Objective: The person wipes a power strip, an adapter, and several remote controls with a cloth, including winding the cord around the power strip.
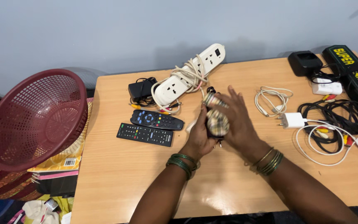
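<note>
— Fingers of the left hand (198,139) curl round a coiled braided cable (217,122), yes?

— Yes, they grip the bundle from below, over the middle of the wooden table (117,182). Its cord looks cream with dark flecks, and a dark plug end sticks out at the top.

— And the right hand (239,120)?

— It lies against the coil's right side, fingers stretched out and close together, tips reaching past the upper end. Whether it is pinching the cord I cannot tell. Green bangles sit on both wrists.

— What lies nearby?

— Just left of the hands, two black remote controls (146,134), one above the other. Behind them, a white power strip (189,74) with its own cord wrapped round it, and a black adapter (141,89) beside that.

— On the right?

— A white charger plug (293,120) with looped white cable, a loose white cable (272,99), and a tangle of black leads (332,116). A maroon plastic basket (34,118) stands tilted off the table's left edge.
</note>
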